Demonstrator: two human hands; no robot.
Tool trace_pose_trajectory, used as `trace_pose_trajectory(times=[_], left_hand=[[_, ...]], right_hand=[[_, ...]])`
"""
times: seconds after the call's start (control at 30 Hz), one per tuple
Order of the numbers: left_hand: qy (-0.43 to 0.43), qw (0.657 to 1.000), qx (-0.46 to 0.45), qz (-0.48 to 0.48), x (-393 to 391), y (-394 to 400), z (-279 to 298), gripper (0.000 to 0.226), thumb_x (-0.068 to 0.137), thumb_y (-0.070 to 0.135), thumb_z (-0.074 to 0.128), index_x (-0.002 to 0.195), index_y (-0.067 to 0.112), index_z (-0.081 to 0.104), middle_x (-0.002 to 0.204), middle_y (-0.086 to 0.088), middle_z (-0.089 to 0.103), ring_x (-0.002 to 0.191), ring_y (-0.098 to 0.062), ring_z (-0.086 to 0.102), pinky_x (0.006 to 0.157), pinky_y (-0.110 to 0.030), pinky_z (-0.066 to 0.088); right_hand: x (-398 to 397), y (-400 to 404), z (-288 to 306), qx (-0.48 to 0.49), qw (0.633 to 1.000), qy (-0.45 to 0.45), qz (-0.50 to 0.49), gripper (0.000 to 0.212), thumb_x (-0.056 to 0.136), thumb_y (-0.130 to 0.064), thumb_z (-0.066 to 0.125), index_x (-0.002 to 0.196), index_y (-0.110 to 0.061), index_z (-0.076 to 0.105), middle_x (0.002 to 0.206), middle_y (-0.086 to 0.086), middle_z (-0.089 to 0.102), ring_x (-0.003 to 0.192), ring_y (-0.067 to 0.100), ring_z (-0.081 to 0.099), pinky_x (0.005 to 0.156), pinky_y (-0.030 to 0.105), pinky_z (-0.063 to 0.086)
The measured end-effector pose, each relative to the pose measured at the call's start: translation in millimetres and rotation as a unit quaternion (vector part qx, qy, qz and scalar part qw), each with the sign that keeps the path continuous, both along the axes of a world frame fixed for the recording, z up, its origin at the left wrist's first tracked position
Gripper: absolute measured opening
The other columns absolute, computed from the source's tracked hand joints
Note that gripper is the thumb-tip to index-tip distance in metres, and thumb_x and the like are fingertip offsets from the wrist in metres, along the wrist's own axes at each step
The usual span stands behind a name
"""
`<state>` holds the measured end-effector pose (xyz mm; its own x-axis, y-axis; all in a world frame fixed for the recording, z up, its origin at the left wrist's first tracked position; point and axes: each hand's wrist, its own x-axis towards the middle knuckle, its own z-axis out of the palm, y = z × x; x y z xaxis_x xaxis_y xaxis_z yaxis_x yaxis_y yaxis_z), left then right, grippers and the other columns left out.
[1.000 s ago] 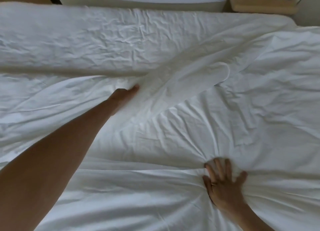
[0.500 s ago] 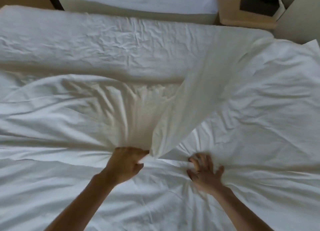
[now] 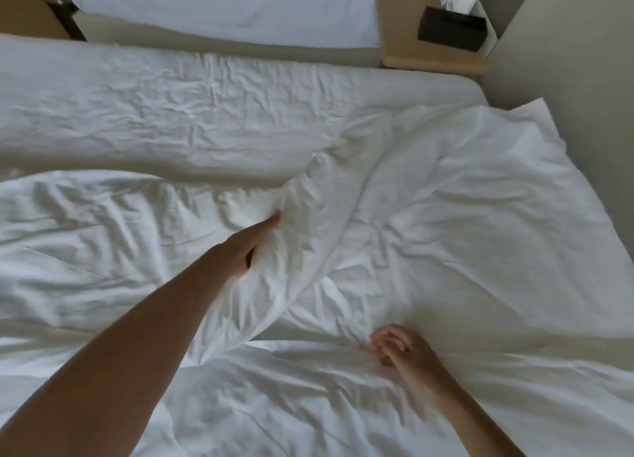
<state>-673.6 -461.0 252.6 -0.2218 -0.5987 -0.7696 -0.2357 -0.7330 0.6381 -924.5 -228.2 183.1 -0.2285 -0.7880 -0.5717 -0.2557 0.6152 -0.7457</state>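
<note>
A white duvet (image 3: 429,216) lies rumpled across the bed, over a creased white sheet (image 3: 178,113). A long raised fold (image 3: 302,251) of the duvet runs diagonally through the middle. My left hand (image 3: 254,244) reaches forward with straight fingers and presses into the left side of that fold. My right hand (image 3: 401,350) sits low at the near right, its fingers loosely curled just above the duvet where creases converge. I see no cloth between its fingers.
A second bed with white linen (image 3: 240,7) stands beyond a narrow gap. A wooden bedside table (image 3: 404,28) at the back right carries a black tissue box (image 3: 449,31). A grey wall (image 3: 583,113) runs along the right side.
My left hand let go of the lifted duvet edge and moved forward into the fold, which has dropped flat. My right hand loosened its clawed grasp and shifted right.
</note>
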Motion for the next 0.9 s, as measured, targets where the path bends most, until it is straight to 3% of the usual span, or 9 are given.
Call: trace_pose_trajectory(times=[0.1, 0.2, 0.3, 0.37, 0.43, 0.53, 0.63, 0.77, 0.9], left_hand=[[-0.016, 0.997, -0.027, -0.072, -57, -4, 26, 0.049, 0.065, 0.046, 0.086, 0.104, 0.022, 0.068, 0.097, -0.006, 0.075, 0.095, -0.029, 0.070, 0.086, -0.038, 0.054], [0.002, 0.957, -0.255, -0.140, -110, 13, 41, 0.040, 0.074, 0.016, 0.071, 0.114, 0.020, 0.067, 0.098, -0.005, 0.074, 0.097, -0.032, 0.070, 0.074, -0.035, 0.058], [-0.204, 0.737, -0.502, -0.404, -135, 73, 15, 0.063, 0.075, 0.030, 0.059, 0.136, 0.046, 0.046, 0.119, 0.006, 0.064, 0.107, -0.025, 0.064, 0.086, -0.038, 0.053], [-0.203, 0.684, -0.477, -0.513, -133, 123, -27, 0.066, 0.084, 0.022, 0.052, 0.134, 0.060, 0.033, 0.115, 0.008, 0.055, 0.104, -0.021, 0.062, 0.082, -0.035, 0.049], [-0.201, 0.688, -0.451, -0.532, -126, 158, -60, 0.064, 0.084, 0.033, 0.054, 0.132, 0.069, 0.033, 0.099, 0.010, 0.051, 0.089, -0.011, 0.064, 0.065, -0.025, 0.042], [-0.186, 0.696, -0.403, -0.564, -126, 161, -81, 0.075, 0.071, 0.050, 0.058, 0.123, 0.081, 0.014, 0.078, 0.012, 0.046, 0.059, -0.003, 0.060, 0.050, -0.019, 0.027], [-0.200, 0.728, -0.442, -0.485, -123, 163, -75, 0.069, 0.085, 0.034, 0.047, 0.120, 0.085, 0.017, 0.095, 0.007, 0.051, 0.087, -0.015, 0.064, 0.065, -0.027, 0.032], [-0.247, 0.731, -0.427, -0.472, -126, 161, -69, 0.064, 0.080, 0.021, 0.041, 0.127, 0.064, 0.040, 0.099, 0.005, 0.053, 0.096, -0.021, 0.064, 0.072, -0.033, 0.043], [-0.283, 0.735, -0.454, -0.417, -118, 152, -46, 0.086, 0.057, 0.016, 0.057, 0.127, 0.065, 0.041, 0.079, 0.012, 0.056, 0.070, -0.013, 0.068, 0.051, -0.027, 0.048]], right_hand=[[-35, -13, 30, 0.003, 0.999, -0.043, 0.020, 0.021, 0.098, -0.003, 0.050, 0.095, -0.008, 0.070, 0.084, 0.009, 0.076, 0.080, 0.028, 0.072, 0.075, 0.038, 0.058], [-83, -36, 73, -0.094, 0.993, 0.028, -0.060, 0.023, 0.096, 0.002, 0.050, 0.091, -0.009, 0.070, 0.077, 0.008, 0.075, 0.069, 0.021, 0.070, 0.070, 0.041, 0.054], [-119, -70, 117, -0.221, 0.947, 0.110, -0.206, 0.014, 0.095, -0.009, 0.053, 0.094, -0.015, 0.066, 0.077, -0.001, 0.069, 0.066, 0.012, 0.063, 0.070, 0.037, 0.050], [-123, -92, 134, -0.274, 0.928, 0.160, -0.193, 0.020, 0.091, -0.034, 0.058, 0.107, -0.021, 0.058, 0.096, -0.004, 0.064, 0.082, 0.011, 0.061, 0.075, 0.030, 0.050], [-119, -109, 142, -0.284, 0.927, 0.175, -0.171, 0.065, 0.080, -0.058, 0.063, 0.132, -0.024, 0.044, 0.126, 0.000, 0.051, 0.107, 0.012, 0.056, 0.086, 0.023, 0.049], [-112, -127, 147, -0.233, 0.950, 0.157, -0.134, 0.126, 0.054, -0.081, 0.072, 0.152, -0.038, 0.007, 0.157, -0.008, 0.015, 0.144, 0.016, 0.027, 0.115, 0.039, 0.035], [-82, -131, 126, -0.141, 0.956, 0.256, -0.006, 0.149, 0.044, -0.080, 0.078, 0.150, -0.038, -0.018, 0.162, -0.001, -0.005, 0.150, 0.029, 0.014, 0.115, 0.059, 0.029], [-53, -126, 66, -0.013, 0.916, 0.399, 0.043, 0.107, 0.079, -0.034, 0.071, 0.154, -0.018, -0.004, 0.145, 0.019, 0.032, 0.124, 0.039, 0.046, 0.094, 0.050, 0.048], [-117, -133, 86, -0.057, 0.969, 0.228, -0.078, 0.029, 0.080, -0.014, 0.061, 0.108, -0.012, 0.057, 0.099, 0.010, 0.065, 0.094, 0.033, 0.064, 0.065, 0.028, 0.046]])
